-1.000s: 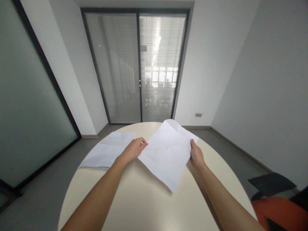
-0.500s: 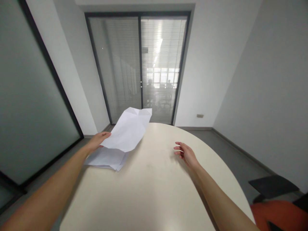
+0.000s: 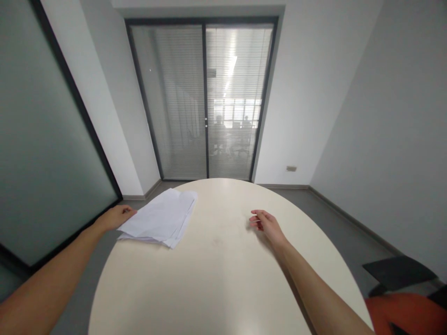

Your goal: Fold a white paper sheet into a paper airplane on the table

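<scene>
Dim light, strong glare

The blinds [image 3: 237, 111] glare brightest at right, washing out the view beyond. A pale sheen marks the near table [image 3: 237, 307], soft shadow under the right hand [image 3: 271, 228]. The chair [image 3: 407, 309], stretched at the edge, seems slightly blurred.

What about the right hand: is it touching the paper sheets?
No, the right hand is over the right part of the round table, apart from the white paper sheets beside the left hand.
</scene>
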`<state>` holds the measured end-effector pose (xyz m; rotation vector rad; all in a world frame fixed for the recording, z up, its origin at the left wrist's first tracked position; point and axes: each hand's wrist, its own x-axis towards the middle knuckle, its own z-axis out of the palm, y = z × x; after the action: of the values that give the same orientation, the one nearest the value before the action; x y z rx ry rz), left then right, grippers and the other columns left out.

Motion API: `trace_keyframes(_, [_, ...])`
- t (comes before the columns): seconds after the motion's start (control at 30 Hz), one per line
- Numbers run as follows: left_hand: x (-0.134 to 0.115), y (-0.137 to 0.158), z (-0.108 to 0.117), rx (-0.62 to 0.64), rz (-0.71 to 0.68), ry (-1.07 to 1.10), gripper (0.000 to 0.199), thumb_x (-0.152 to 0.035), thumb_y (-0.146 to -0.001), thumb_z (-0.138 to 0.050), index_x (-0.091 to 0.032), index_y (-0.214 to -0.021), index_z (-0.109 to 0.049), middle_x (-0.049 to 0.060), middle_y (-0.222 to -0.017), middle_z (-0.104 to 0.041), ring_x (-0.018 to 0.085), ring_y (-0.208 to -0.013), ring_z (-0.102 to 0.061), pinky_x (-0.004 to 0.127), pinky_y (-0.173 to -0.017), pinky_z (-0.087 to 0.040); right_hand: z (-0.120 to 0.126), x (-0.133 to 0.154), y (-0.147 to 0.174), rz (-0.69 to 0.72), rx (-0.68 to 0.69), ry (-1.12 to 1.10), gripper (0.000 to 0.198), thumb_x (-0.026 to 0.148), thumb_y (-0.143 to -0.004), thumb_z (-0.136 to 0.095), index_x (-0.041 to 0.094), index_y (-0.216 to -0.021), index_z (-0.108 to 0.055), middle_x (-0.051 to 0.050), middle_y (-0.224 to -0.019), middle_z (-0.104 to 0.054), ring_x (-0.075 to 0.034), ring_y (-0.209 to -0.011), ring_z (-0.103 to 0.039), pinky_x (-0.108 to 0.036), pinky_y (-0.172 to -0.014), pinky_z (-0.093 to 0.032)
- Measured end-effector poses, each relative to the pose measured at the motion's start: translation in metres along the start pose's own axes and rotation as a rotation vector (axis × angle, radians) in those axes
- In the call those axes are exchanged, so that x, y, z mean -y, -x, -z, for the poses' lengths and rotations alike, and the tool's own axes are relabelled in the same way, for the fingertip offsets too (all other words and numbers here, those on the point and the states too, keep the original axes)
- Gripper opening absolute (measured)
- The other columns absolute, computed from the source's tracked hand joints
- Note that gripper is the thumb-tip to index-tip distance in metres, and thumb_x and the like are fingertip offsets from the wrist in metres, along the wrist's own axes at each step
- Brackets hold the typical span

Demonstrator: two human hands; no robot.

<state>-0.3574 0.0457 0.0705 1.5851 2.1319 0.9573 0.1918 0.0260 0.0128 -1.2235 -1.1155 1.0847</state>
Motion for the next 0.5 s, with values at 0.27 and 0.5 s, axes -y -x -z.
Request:
trace_keyframes(0.27, [-0.088, 0.02, -0.081, -0.075, -0.472, -0.315, 0.028, -0.035, -0.09, -0.048, -0.019, -0.105, -0.065, 0.009, -0.12, -0.066, 0.025, -0.116, -0.058, 0.036, -0.105, -0.04, -0.015, -0.012, 0.011, 0.383, 0.177, 0.91, 0.057, 0.055, -0.095, -0.041, 0.016, -0.13, -0.061, -0.014, -0.137, -0.059, -0.027, -0.129, -0.052, -0.041, -0.111, -0.035])
trace_keyframes(0.5, [-0.162, 0.114, -0.217, 0.302, -0.693, -0.381, 0.067, -0.05, -0.096, -0.04, -0.017, -0.153, -0.029, 0.013, -0.161, -0.026, 0.033, -0.149, -0.021, 0.048, -0.12, -0.02, -0.025, -0.01, 0.012, 0.241, 0.297, 1.279, 0.071, 0.061, -0.096, -0.032, 0.021, -0.154, -0.033, -0.009, -0.162, -0.024, -0.031, -0.15, -0.015, -0.047, -0.12, -0.014])
